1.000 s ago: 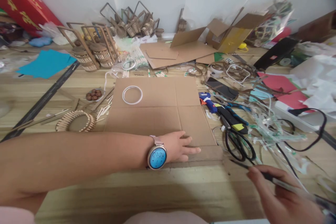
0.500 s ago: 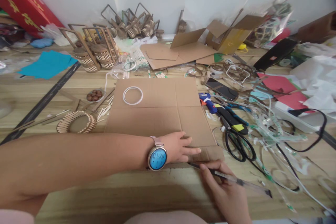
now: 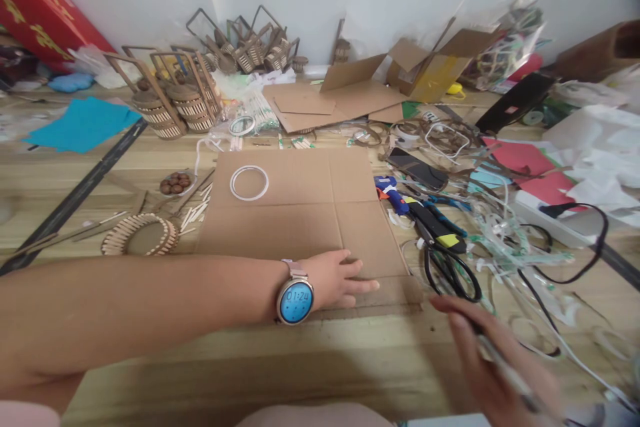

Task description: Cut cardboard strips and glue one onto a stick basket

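Note:
A creased sheet of brown cardboard (image 3: pixel 280 227) lies flat on the wooden table before me. My left hand (image 3: pixel 340 280), a watch (image 3: pixel 295 300) on its wrist, rests on the sheet's near part with fingers spread. Off the sheet's near right corner, my right hand (image 3: pixel 495 353) grips a slim pen (image 3: pixel 507 370), blurred by motion and partly hidden by the fingers. Its tip is apart from the cardboard. A white ring (image 3: pixel 249 183) sits on the sheet's far left part.
Scissors (image 3: pixel 450 267), a blue glue gun (image 3: pixel 393 195), a phone (image 3: pixel 417 169) and tangled strips crowd the right. To the left are a round slatted frame (image 3: pixel 140 235) and a dish of brown balls (image 3: pixel 176 183). Small handled baskets (image 3: pixel 175 107) and cardboard pieces (image 3: pixel 340 103) stand behind.
My right hand has moved right, lifting the pen away from the cardboard's near edge. My left hand stays pressed on the sheet. The view has shifted slightly.

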A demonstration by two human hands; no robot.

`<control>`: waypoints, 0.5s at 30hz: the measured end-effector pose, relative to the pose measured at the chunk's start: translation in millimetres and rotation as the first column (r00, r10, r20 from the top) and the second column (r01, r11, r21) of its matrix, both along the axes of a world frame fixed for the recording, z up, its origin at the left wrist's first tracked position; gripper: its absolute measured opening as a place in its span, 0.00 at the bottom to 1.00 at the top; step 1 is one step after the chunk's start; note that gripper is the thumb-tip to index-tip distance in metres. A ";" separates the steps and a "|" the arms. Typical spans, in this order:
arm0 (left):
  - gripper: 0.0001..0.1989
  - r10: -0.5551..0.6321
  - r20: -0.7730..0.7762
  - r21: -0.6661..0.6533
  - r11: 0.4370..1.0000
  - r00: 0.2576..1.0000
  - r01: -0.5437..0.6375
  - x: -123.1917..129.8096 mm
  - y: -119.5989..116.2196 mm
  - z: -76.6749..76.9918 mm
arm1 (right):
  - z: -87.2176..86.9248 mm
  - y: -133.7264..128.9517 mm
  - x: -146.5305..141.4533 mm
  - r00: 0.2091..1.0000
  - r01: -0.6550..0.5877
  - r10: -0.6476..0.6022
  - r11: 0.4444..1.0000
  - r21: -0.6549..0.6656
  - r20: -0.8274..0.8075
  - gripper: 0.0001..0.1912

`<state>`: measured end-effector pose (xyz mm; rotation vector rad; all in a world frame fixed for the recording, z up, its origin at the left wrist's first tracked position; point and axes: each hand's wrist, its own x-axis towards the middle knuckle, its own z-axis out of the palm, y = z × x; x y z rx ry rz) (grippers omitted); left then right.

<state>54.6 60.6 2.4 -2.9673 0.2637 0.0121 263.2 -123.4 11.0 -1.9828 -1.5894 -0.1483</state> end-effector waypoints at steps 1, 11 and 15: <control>0.11 0.000 0.001 -0.006 1.000 1.000 0.000 0.1 0.4 0.8 | -3.3 7.6 -8.2 0.993 -0.111 0.111 0.994 -0.023 0.025 0.12; 0.23 -0.040 -0.180 -0.095 0.995 0.983 0.023 -15.6 15.7 28.4 | -22.9 24.2 -19.0 0.969 -0.249 0.245 0.948 -0.199 -0.046 0.16; 0.40 0.002 -0.234 -0.157 0.987 0.972 -0.040 -48.4 29.0 36.3 | -18.6 23.8 -17.7 0.960 -0.282 0.275 0.936 -0.212 -0.061 0.15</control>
